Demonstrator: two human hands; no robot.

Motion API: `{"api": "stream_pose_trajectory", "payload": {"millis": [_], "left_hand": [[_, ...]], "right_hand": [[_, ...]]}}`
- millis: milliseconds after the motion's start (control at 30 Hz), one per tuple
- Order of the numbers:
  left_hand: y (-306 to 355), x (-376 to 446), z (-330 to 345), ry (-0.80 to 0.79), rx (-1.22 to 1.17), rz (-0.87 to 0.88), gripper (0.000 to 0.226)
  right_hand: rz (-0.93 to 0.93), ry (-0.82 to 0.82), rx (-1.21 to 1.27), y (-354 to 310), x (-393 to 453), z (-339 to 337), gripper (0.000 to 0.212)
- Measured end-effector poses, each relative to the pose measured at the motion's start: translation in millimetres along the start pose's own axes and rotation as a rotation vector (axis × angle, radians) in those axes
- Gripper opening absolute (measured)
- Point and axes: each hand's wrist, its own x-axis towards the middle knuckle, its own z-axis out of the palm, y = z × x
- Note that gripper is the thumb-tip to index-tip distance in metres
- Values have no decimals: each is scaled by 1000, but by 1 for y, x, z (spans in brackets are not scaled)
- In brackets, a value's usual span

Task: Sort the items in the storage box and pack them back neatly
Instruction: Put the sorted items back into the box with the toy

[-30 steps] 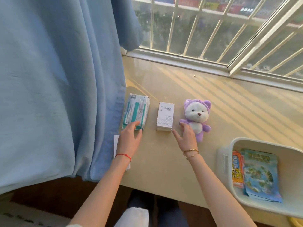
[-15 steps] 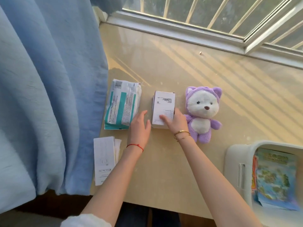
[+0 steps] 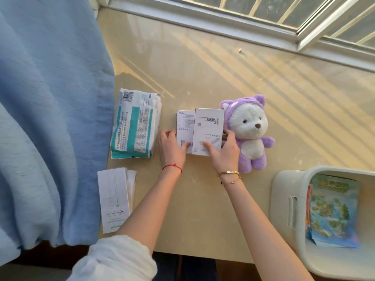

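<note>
Two white boxes lie on the tabletop (image 3: 203, 78), the right box (image 3: 209, 126) overlapping the left box (image 3: 183, 126). Each hand pinches its box's near outer corner, thumb on top: left hand (image 3: 171, 149), right hand (image 3: 225, 153) beside the plush bear (image 3: 250, 130).

Curtain (image 3: 50, 118), 9 o'clock: plain light blue.
Tabletop (image 3: 203, 78): pale beige, with diagonal stripes of yellow sunlight toward 2 o'clock.
Pack (image 3: 136, 124), 10 o'clock: white, teal bands, black barcode and print.
Left box (image 3: 184, 126) and right box (image 3: 209, 122), centre: white, fine black print.
Plush bear (image 3: 251, 134), 3 o'clock of the boxes: lilac suit, white face and belly.
Flat carton (image 3: 113, 199), 7 o'clock: white, grey line drawing.
Storage box (image 3: 284, 199), 4 o'clock: cream. Inside it, a blue-green packet (image 3: 332, 209) with a yellow top.
Wrists: red cord (image 3: 172, 166), gold bangles (image 3: 228, 173).
Sleeve (image 3: 113, 258): white.
</note>
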Motion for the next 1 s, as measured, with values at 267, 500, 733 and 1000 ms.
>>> {"api": "stream_pose_trajectory", "payload": {"millis": [267, 500, 733, 1000], "left_hand": [[8, -28, -22, 33, -173, 39, 50], [41, -90, -78, -1, -209, 138, 65], [95, -162, -95, -71, -224, 199, 66], [170, -256, -23, -177, -320, 193, 59]], "right_hand": [[89, 35, 152, -11, -17, -21, 55], [153, 53, 298, -33, -59, -86, 51], [164, 93, 305, -14, -114, -192, 61], [203, 107, 238, 65, -129, -320, 62]]}}
